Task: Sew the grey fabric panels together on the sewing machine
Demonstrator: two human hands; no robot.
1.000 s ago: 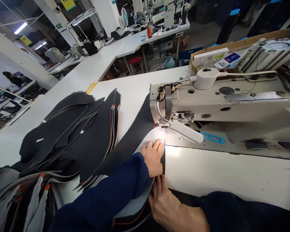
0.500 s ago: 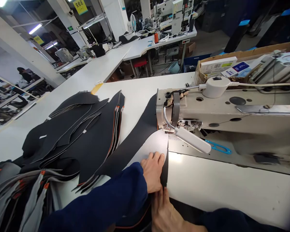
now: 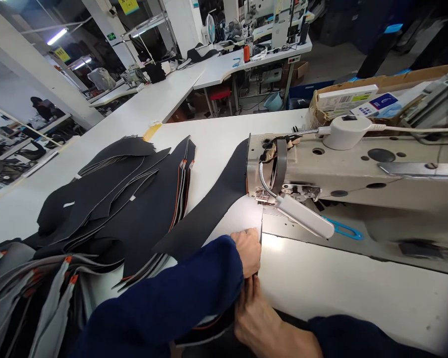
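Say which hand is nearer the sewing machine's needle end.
The left hand, on the pale fabric; the right hand is farther from it, nearer the camera.

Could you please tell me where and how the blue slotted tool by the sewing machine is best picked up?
I'd pinch the blue slotted tool by its rounded right end, coming in low from the white tabletop side. That end sticks out beyond the lamp head, which hides the other end, and the machine's arm seems to block a grasp from above.

Left hand [image 3: 248, 252] on pale fabric [image 3: 234, 218]
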